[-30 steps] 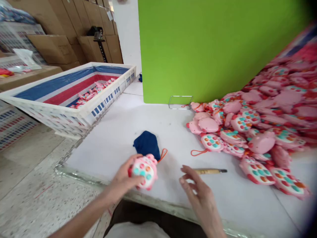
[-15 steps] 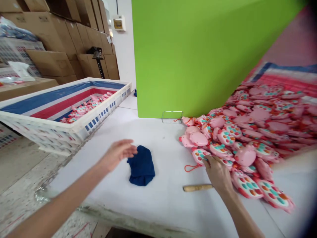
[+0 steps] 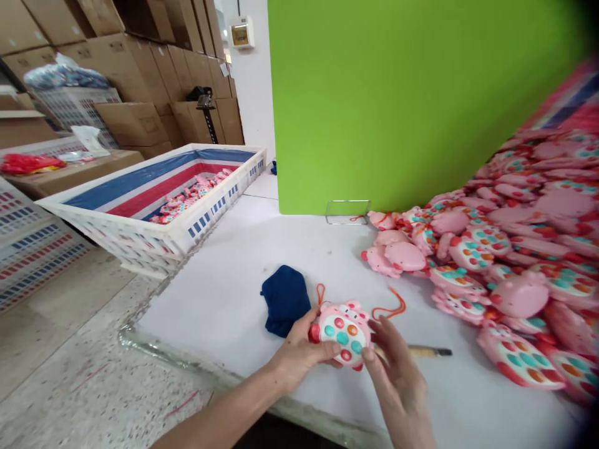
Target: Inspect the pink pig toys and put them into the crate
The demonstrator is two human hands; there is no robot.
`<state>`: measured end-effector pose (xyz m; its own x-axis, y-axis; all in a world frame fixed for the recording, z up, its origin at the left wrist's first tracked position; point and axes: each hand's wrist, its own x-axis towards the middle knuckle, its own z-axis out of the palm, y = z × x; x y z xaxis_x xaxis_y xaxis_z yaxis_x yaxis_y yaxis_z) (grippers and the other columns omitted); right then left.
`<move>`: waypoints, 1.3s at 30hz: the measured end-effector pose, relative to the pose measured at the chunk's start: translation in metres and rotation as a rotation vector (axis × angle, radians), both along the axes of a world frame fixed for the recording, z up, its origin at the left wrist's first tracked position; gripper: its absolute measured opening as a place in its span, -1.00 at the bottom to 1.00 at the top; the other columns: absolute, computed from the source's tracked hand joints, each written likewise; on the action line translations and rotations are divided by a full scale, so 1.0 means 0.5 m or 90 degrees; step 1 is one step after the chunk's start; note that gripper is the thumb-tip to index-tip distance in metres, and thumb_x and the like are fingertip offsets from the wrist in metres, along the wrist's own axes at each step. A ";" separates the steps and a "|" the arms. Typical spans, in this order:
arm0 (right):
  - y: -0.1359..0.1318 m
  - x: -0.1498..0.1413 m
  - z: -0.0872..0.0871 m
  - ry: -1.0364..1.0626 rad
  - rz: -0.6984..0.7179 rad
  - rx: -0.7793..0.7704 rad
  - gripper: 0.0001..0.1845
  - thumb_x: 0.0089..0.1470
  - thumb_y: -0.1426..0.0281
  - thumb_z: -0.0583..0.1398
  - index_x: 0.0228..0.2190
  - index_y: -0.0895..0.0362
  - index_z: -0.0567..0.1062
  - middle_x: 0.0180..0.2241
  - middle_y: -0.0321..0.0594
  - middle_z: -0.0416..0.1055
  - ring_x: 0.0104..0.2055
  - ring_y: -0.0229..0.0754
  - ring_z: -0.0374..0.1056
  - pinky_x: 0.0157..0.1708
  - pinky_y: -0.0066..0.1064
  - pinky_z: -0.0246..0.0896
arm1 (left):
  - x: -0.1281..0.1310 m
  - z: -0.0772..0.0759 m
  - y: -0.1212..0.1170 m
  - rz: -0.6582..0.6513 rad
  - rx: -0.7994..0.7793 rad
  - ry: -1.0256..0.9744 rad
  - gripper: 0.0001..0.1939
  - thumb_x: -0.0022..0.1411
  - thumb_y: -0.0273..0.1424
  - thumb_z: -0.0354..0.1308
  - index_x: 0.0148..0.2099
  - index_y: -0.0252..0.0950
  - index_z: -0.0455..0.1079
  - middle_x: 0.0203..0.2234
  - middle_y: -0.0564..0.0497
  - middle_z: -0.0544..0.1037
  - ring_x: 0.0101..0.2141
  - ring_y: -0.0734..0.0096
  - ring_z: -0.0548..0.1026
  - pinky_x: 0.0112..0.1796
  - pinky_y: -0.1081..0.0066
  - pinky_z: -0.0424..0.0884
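Note:
A pink animal-shaped toy (image 3: 344, 333) with a white belly and several red, teal and orange round buttons is between my hands, low over the table. My left hand (image 3: 304, 349) grips its left side, thumb on the front. At the right edge my right hand (image 3: 397, 374) holds it with thumb and fingers. An orange cord loop (image 3: 321, 293) rises by its upper left. Another orange cord (image 3: 390, 310) lies behind my right hand. Just left of the toy lies a dark blue cloth (image 3: 285, 299). A wooden-handled tool (image 3: 425, 352) with a dark end is partly hidden by my right hand.
A big pile of similar pink toys (image 3: 519, 293) covers the table's right side. A green panel (image 3: 397, 106) stands behind, with a wire frame (image 3: 347, 212) at its foot. At left, a white basket (image 3: 178, 240) holds more toys. Cardboard boxes (image 3: 126, 68) are stacked beyond.
My right hand has come from the pile's edge towards the middle with a toy. My left hand has moved right and closed on it. The view has shifted slightly.

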<state>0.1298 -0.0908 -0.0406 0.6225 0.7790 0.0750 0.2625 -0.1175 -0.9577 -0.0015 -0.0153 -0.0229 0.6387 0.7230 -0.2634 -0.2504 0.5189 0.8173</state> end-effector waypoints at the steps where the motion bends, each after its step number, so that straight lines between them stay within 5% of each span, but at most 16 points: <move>1: 0.002 -0.005 -0.007 0.066 0.012 -0.013 -0.29 -0.09 0.05 0.23 0.04 0.17 0.33 -0.09 -0.01 0.46 -0.17 0.01 0.43 -0.32 -0.27 0.41 | -0.005 -0.002 -0.006 0.000 0.005 -0.002 -0.33 -0.12 -0.36 0.39 0.07 -0.30 0.28 -0.24 -0.09 0.53 -0.30 0.27 0.50 -0.39 0.43 0.43; 7: 0.001 -0.039 -0.012 0.169 0.018 -0.013 -0.32 -0.10 0.04 0.24 -0.02 0.20 0.38 -0.15 -0.06 0.52 -0.15 0.00 0.46 -0.26 -0.31 0.43 | -0.018 -0.010 -0.022 0.037 0.029 0.023 -0.44 -0.14 -0.43 0.38 -0.03 -0.31 0.35 -0.29 0.00 0.52 -0.29 0.34 0.47 -0.35 0.46 0.44; 16: -0.018 -0.030 -0.004 0.213 0.091 -0.041 -0.35 -0.05 0.06 0.22 0.01 0.18 0.39 -0.06 -0.09 0.47 -0.04 0.02 0.40 -0.14 -0.31 0.39 | -0.030 -0.026 -0.028 -0.005 -0.091 -0.026 -0.35 -0.13 -0.31 0.39 0.02 -0.37 0.32 -0.29 -0.13 0.53 -0.43 0.38 0.51 -0.50 0.50 0.43; 21: -0.026 -0.024 -0.001 0.202 0.121 -0.067 -0.38 -0.01 0.08 0.20 0.03 0.15 0.39 0.02 -0.13 0.41 0.08 0.04 0.29 -0.11 -0.32 0.37 | -0.041 -0.018 -0.030 0.009 0.001 0.006 -0.39 -0.21 -0.43 0.42 -0.04 -0.34 0.35 -0.28 -0.06 0.52 -0.31 0.34 0.49 -0.37 0.47 0.44; 26: -0.026 -0.032 -0.006 0.193 0.126 -0.068 -0.38 -0.01 0.08 0.19 0.02 0.18 0.40 -0.01 -0.10 0.43 0.03 0.03 0.34 -0.10 -0.31 0.36 | -0.042 -0.013 -0.022 -0.005 -0.020 0.041 -0.35 -0.17 -0.29 0.39 0.00 -0.33 0.32 -0.30 -0.08 0.53 -0.38 0.32 0.50 -0.46 0.43 0.44; 32: -0.029 -0.056 -0.007 0.177 0.108 -0.027 -0.44 0.00 0.09 0.18 -0.02 0.13 0.44 -0.07 -0.11 0.48 -0.05 -0.01 0.40 -0.18 -0.35 0.38 | -0.030 -0.028 -0.020 0.114 -0.014 0.091 -0.66 -0.08 -0.28 0.33 -0.29 -0.43 0.45 -0.49 -0.05 0.54 -0.46 0.40 0.48 -0.45 0.51 0.37; 36: -0.022 0.023 -0.024 -0.007 0.093 -0.074 -0.48 0.00 0.08 0.16 -0.09 0.14 0.47 -0.17 -0.06 0.51 -0.20 -0.06 0.45 -0.29 -0.36 0.39 | -0.071 -0.002 0.042 0.144 -0.023 0.125 -0.64 -0.03 -0.28 0.30 -0.22 -0.43 0.44 -0.52 -0.07 0.55 -0.55 0.36 0.48 -0.59 0.50 0.34; 39: 0.011 0.128 -0.028 -0.160 0.020 -0.107 -0.41 -0.01 0.04 0.12 -0.06 0.18 0.42 -0.24 -0.04 0.48 -0.31 -0.06 0.45 -0.33 -0.28 0.38 | -0.148 0.075 0.171 0.284 -0.001 0.111 -0.71 0.03 -0.39 0.25 -0.18 -0.41 0.40 -0.45 -0.05 0.55 -0.52 0.40 0.49 -0.63 0.54 0.36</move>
<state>0.1940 -0.0851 -0.0545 0.5757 0.8125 0.0919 0.4954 -0.2572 -0.8297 -0.0753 0.0702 0.0147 0.2123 0.9162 -0.3400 -0.3074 0.3929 0.8667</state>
